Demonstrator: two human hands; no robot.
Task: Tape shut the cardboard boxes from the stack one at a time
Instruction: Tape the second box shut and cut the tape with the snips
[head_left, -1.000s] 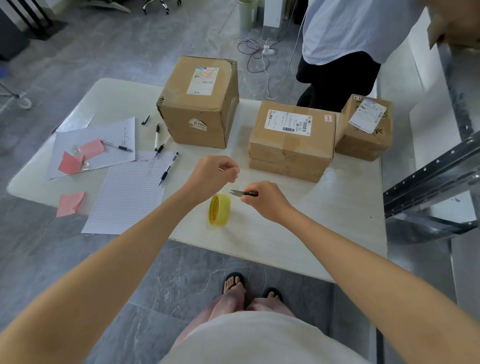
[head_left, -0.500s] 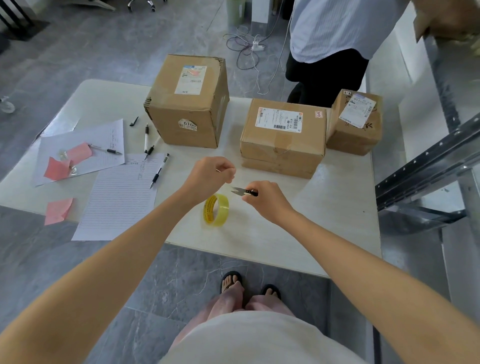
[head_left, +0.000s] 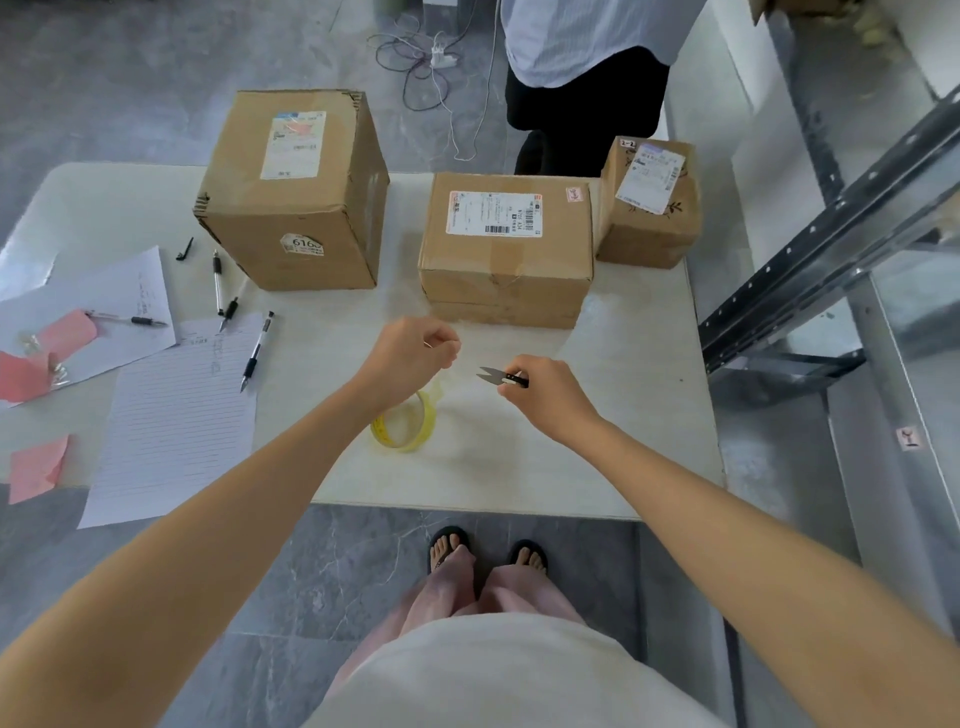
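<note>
Hands both sit over the table (head_left: 634, 447), near the middle of its near edge. Left hand (head_left: 410, 353) is a closed fist; I read thumb and forefinger as pinching a clear tape strip (head_left: 438, 382) that runs down to the yellow tape roll (head_left: 410, 431). Roll stands on its rim on the table, just under the left wrist and partly hidden by it. Right hand (head_left: 540, 395) is curled tight, fingers pinching the black handle of small snips (head_left: 493, 375). Blades are apart, tips pointing left toward the left hand, clear of strip and fist as far as I can see.

Three cardboard boxes along the far edge, flaps down: tall box (head_left: 296, 208) left of middle, flat box (head_left: 506, 260) at middle, small box (head_left: 649, 218) at the far right corner, right against the flat one. I can't tell how the seams are taped.

Left side of the table: lined sheet (head_left: 176, 415), pens (head_left: 257, 351), pink notes (head_left: 36, 467). Second person (head_left: 587, 78) stands beyond the far edge.
</note>
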